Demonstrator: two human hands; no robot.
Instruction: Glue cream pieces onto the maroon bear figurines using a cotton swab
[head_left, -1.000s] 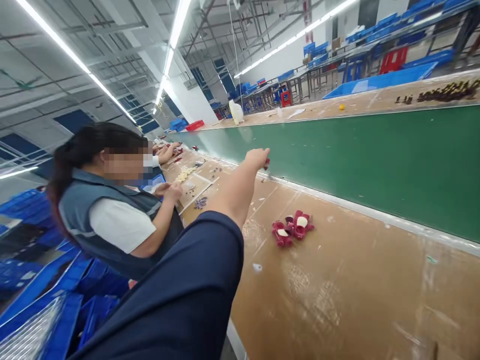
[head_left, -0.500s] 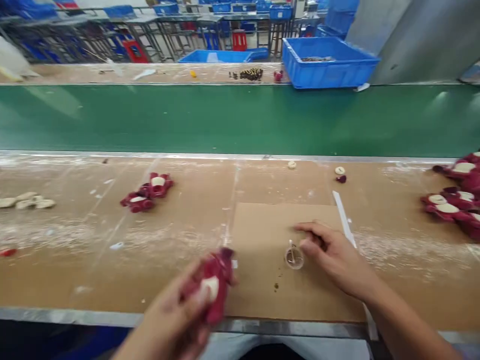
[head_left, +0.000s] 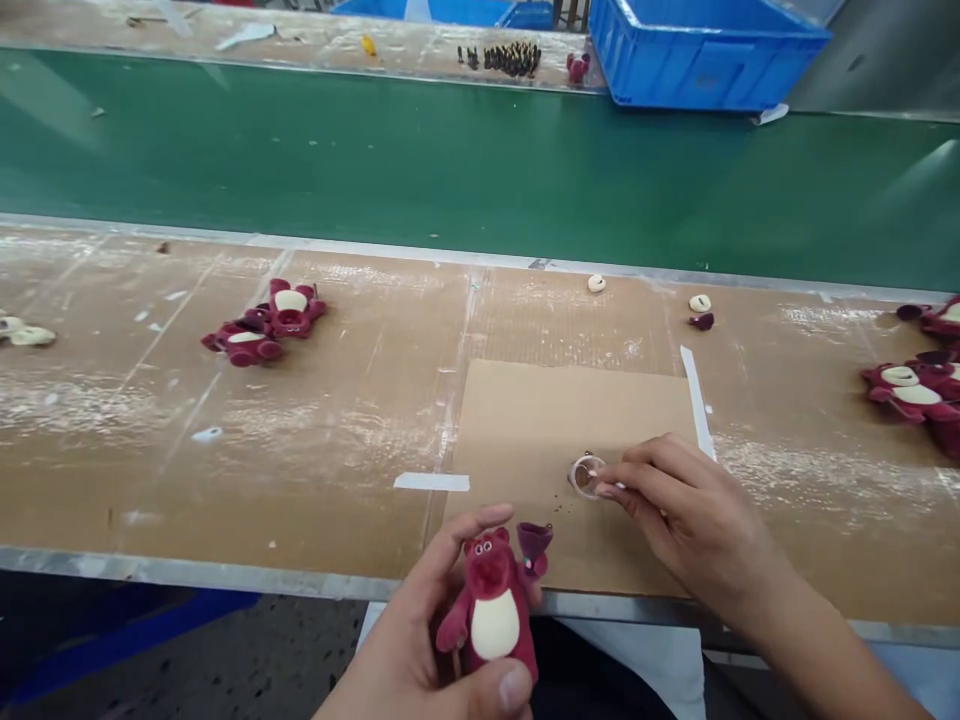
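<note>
red bear figure (head_left: 491,610) gripped in left hand (head_left: 420,650); right hand (head_left: 690,520) fingertips pinch small ring (head_left: 585,473).

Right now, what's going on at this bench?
A person holds a small red bear figure upright in the left hand. The right hand reaches to a small round cap on a cardboard sheet, fingertips on it. More bear figures lie on the workbench, beside a green conveyor belt.
</note>
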